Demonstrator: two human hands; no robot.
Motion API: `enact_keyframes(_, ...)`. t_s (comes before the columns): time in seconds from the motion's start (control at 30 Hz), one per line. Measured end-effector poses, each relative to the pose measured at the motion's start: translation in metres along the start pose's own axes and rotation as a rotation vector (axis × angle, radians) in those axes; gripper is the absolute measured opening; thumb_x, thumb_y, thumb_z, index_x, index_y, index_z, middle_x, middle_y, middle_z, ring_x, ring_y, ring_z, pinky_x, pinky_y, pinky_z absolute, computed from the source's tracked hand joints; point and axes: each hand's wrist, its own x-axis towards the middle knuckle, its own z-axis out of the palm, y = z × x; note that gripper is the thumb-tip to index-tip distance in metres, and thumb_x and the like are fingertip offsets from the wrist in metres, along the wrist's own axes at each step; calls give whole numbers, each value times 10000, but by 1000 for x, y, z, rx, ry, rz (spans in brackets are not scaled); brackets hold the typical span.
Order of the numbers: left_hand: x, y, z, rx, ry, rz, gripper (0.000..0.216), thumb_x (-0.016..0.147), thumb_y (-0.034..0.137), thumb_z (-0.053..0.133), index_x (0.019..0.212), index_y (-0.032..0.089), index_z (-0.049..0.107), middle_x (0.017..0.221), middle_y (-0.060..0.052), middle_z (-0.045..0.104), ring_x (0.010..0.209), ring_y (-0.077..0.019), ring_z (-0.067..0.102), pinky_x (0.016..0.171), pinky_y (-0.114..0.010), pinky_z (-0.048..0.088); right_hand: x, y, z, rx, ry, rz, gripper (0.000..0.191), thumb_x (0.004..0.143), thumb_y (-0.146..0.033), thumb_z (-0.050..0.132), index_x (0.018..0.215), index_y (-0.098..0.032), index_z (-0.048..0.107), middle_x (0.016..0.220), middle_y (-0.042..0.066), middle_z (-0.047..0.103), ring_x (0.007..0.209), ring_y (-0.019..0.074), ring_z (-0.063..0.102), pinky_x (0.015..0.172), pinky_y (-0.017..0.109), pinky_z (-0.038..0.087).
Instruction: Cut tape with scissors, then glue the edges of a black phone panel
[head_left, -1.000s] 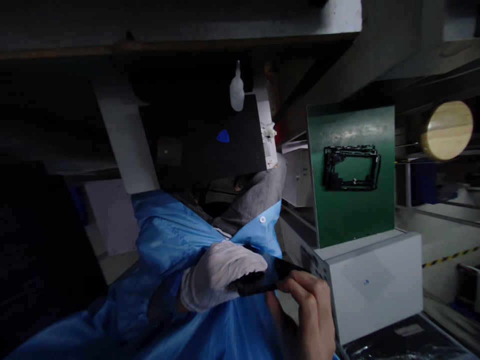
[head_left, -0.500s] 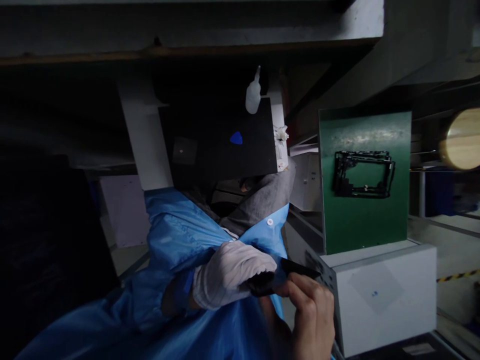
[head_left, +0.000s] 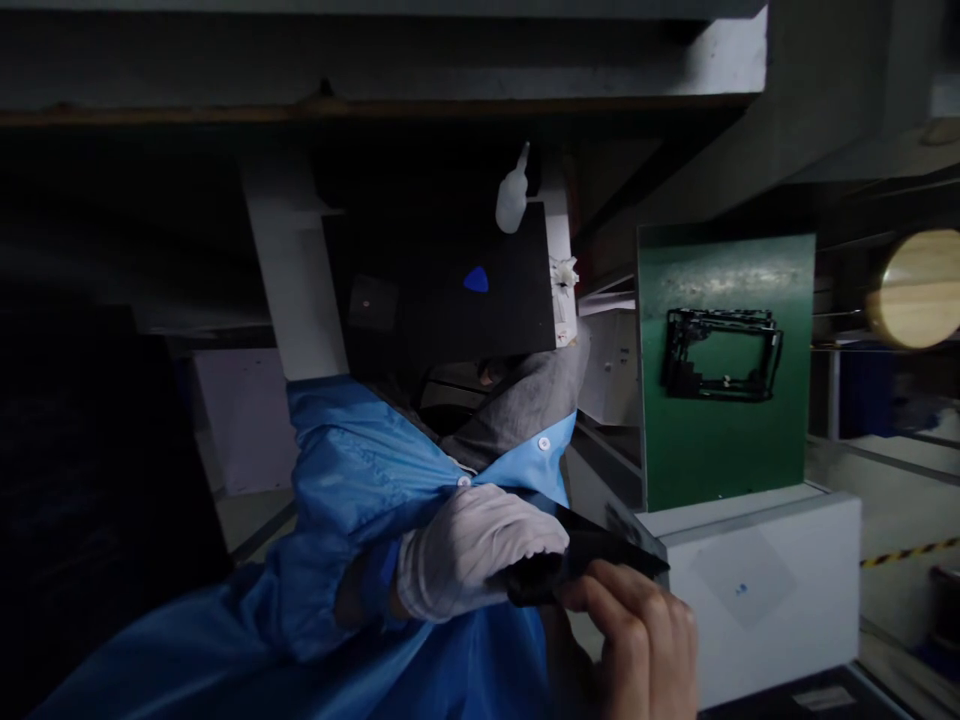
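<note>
Head view, single frame, dim light.

Left hand (head_left: 472,550): white glove, fingers curled shut over one end of a black part (head_left: 581,562). Fingertips pressed on its upper face.

Right hand (head_left: 637,640): bare, closed in a pinch on the same part from below, thumb and forefinger at its lower edge. Wrist cut off by the bottom edge.

Black part: flat, dark, held between both hands low in the middle of the frame, in front of a blue smock (head_left: 352,480) and just beside the near corner of a white box (head_left: 765,590). Its far tip overlaps that corner; contact cannot be told. Shape and surface detail are lost in shadow.

Hidden or unclear: the left third of the frame is near black. A round pale disc (head_left: 915,290) at the right edge is blurred and partly cut off.

Containers: the white box is closed, so its contents are not seen. A green board (head_left: 724,450) stands upright on its top, with a black frame (head_left: 722,355) on its face. A white bottle (head_left: 512,195) is seen at the top edge of a black panel (head_left: 442,320); its fill cannot be told. A blue pick (head_left: 475,280) is on the panel.
</note>
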Motion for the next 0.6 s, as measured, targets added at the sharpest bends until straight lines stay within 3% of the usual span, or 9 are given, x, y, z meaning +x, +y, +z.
enact_keyframes(0.17,1,-4,7,-45,4,-6,247,1276,342,593,1214,181,769,1051,-58,923,927,-178,903,866,-266,707,1,3,-4,-58,-17,-18,64,1212,-221,752,1149,-232,747,1005,93,838,900,256,812,822,397,593)
enact_keyframes(0.3,-5,-14,8,-98,-28,-38,298,1274,386,569,1267,193,797,1094,-79,924,988,-196,904,933,-281,721,4,8,3,-68,-37,-47,43,1193,-200,767,1222,-232,767,1060,104,844,937,268,809,829,399,600)
enact_keyframes(0.47,-6,-27,2,-156,-89,-191,407,1221,550,664,1291,191,843,1114,-102,921,1001,-237,914,962,-314,745,23,10,21,-85,-27,-111,122,1260,-174,596,1230,-221,706,1030,76,805,846,228,713,783,368,521)
enact_keyframes(0.6,3,-33,4,-218,-44,-217,239,1163,371,739,1264,171,822,1115,-79,919,975,-216,911,943,-289,751,38,8,28,-116,-44,-117,147,1261,-170,570,1162,-229,661,987,60,756,817,236,645,779,377,488)
